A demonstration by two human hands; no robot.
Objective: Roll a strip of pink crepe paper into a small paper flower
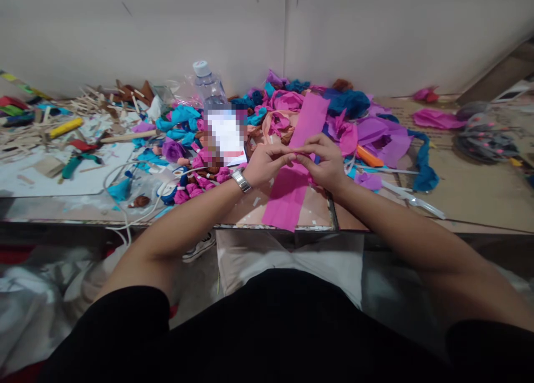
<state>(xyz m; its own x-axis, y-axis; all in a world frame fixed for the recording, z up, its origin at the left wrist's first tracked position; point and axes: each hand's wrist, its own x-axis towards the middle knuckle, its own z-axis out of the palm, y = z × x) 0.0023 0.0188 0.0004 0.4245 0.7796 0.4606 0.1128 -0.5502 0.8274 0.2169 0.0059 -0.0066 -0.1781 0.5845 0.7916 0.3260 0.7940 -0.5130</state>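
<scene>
fingers (284,159) of left hand (263,167) and right hand (329,165) clamp the pink paper strip (287,198) over the table (463,191).

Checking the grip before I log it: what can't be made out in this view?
- Head view: the pink paper strip is covered in the middle by the left hand and right hand; what the fingertips do there is hidden.
- Head view: a pixelated patch blots out whatever lies before the bottle.
- Head view, right edge: a dark bundle, too blurred to identify.
</scene>
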